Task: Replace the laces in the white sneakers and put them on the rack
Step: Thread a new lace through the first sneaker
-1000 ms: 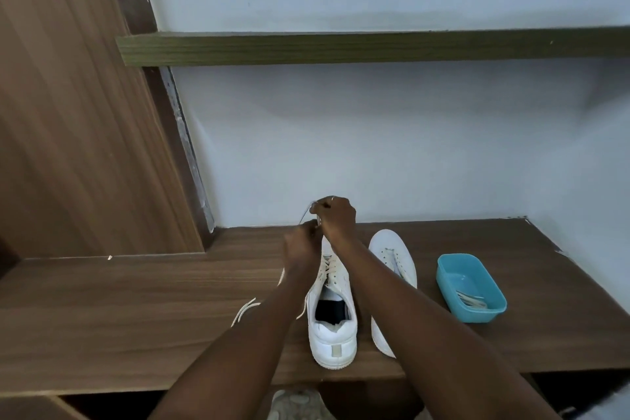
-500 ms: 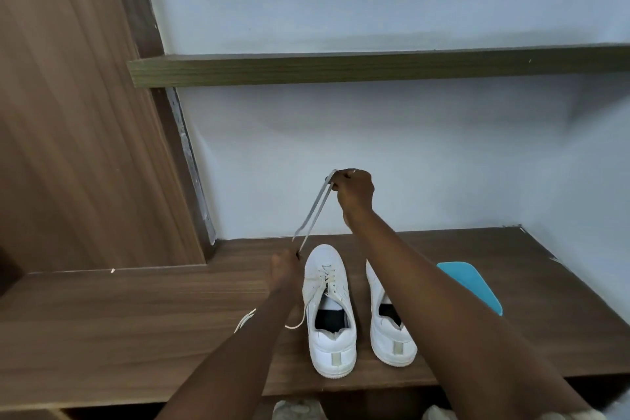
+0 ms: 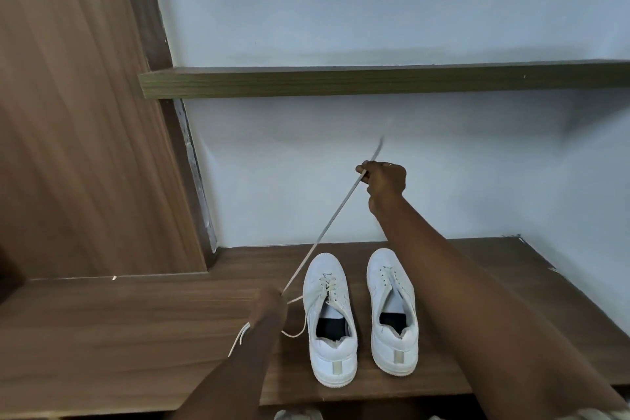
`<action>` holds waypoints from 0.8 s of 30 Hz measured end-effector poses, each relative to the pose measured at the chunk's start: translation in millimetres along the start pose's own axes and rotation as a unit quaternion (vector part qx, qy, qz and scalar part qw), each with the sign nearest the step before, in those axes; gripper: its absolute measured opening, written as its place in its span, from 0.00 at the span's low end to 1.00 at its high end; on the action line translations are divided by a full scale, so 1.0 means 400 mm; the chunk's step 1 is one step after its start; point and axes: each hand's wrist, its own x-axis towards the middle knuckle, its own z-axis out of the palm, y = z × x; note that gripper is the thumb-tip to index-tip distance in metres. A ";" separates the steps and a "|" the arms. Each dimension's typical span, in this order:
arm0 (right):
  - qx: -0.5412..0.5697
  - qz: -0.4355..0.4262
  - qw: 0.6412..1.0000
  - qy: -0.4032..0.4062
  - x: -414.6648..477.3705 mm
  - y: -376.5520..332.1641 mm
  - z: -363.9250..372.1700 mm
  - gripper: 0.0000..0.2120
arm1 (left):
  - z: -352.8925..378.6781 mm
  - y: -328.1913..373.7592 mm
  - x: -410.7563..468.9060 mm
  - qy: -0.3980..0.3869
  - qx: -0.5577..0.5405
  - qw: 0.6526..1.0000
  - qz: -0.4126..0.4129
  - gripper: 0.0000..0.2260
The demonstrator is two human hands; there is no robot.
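Taut lace [image 3: 327,232] beside left sneaker [image 3: 330,324]

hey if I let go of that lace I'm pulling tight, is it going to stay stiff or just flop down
It will most likely flop. The lace looks straight only because the right hand and left hand stretch it between them; its slack part curls in a loop beside the left sneaker. It looks thin and probably light, so it should drop onto the wooden shelf without shifting the sneaker.

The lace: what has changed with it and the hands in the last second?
The right hand rose up and away, drawing the lace out long and taut. The left hand sank beside the left sneaker, pinching the lace. Both sneakers remain on the shelf.
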 end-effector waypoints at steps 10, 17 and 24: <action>0.003 0.016 0.996 -0.086 -0.048 0.056 0.010 0.09 | -0.060 0.245 -0.073 0.018 0.033 0.981 0.188 0.29; -0.014 0.028 0.990 -0.138 -0.078 0.081 0.017 0.05 | -0.120 0.364 -0.098 0.120 -0.125 0.953 0.250 0.13; 0.002 0.055 0.991 -0.125 -0.078 0.060 -0.003 0.06 | -0.132 0.302 -0.058 0.200 0.032 0.951 0.235 0.13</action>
